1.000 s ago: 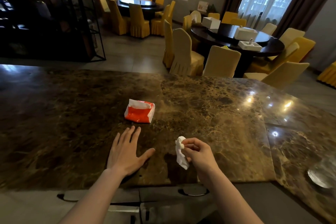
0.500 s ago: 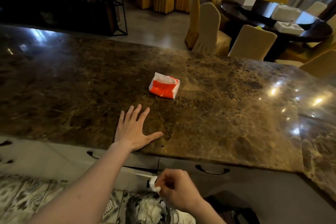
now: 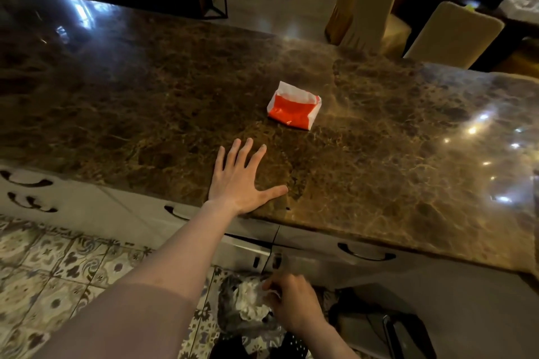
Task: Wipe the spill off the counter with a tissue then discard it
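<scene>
My left hand [image 3: 237, 183] lay flat and open on the surface [image 3: 379, 172], fingers spread, palm down near the front edge, holding nothing. The stone was polished brown marble, veined in lighter tan, glossy enough to throw back bright spots of light on the right side. Farther in from my fingertips sat a soft tissue pack [image 3: 294, 106], a crinkled plastic wrapper in red and white with its top torn open, apart from my hand.

My right hand [image 3: 293, 302] was down below the counter edge, over a bin lined with a thin, wrinkled, translucent plastic bag [image 3: 233, 318]. The fingers were curled in around something white and crumpled at the fingertips, which looked like the tissue [image 3: 267, 290]; motion blur kept me from telling whether I gripped it firmly or had it loose. More crumpled white paper [image 3: 248, 299] lay in the bag just beside it.

Under the marble ran pale grey cabinet fronts [image 3: 320, 251] with dark curved handles, and the floor [image 3: 58, 271] was patterned tile in cream and brown floral shapes.
</scene>
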